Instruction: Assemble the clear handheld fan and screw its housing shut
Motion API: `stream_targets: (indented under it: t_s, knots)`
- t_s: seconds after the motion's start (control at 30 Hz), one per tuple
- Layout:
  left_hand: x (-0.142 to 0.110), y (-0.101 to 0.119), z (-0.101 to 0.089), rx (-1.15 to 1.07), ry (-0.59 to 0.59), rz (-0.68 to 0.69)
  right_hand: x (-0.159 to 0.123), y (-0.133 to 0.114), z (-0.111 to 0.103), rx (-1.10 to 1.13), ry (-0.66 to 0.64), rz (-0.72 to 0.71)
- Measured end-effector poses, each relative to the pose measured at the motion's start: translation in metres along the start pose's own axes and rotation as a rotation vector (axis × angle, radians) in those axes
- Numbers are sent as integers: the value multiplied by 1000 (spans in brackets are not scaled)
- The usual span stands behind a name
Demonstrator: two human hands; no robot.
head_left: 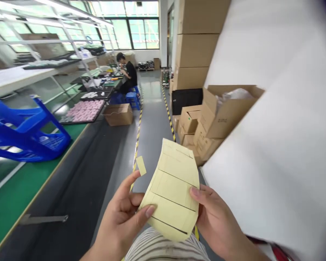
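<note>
Left hand: the left hand (pixel 119 221) grips the near left edge of the pale yellow sheet (pixel 171 190), thumb raised and fingertips (pixel 150 211) pressed on its face.
Right hand: the right hand (pixel 217 221) grasps the sheet's right edge, with the thumb on top.
Sheet: held between both hands above the striped shirt (pixel 163 246), bowed slightly and crossed by dark slits.
Small piece: a yellow strip (pixel 141 165) sits just beside the left thumb, at the sheet's left.
Right: a large white panel (pixel 268 119) fills the near right, and stacked cardboard boxes (pixel 197 47) stand farther along.
Left: a blue plastic stool (pixel 27 130) lies tilted on the green workbench (pixel 21 192).
Far: a seated co-worker (pixel 129 74) bends over the bench beyond a tray of pink items (pixel 83 110).
</note>
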State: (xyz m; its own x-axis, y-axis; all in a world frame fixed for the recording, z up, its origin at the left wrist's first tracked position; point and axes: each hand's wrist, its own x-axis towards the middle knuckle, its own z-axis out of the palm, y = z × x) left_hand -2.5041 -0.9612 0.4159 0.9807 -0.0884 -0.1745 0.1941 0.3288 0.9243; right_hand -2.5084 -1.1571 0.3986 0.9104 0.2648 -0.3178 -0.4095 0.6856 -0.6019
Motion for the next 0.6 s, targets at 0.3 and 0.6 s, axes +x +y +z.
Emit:
stream_targets:
  t_s: [0.3, 0.6]
  knots:
    - [208, -3, -78, -45, 91, 38, 251, -52, 15, -244, -34, 95]
    - [510, 29, -126, 280, -47, 44, 504, -112, 12, -324, 266, -72]
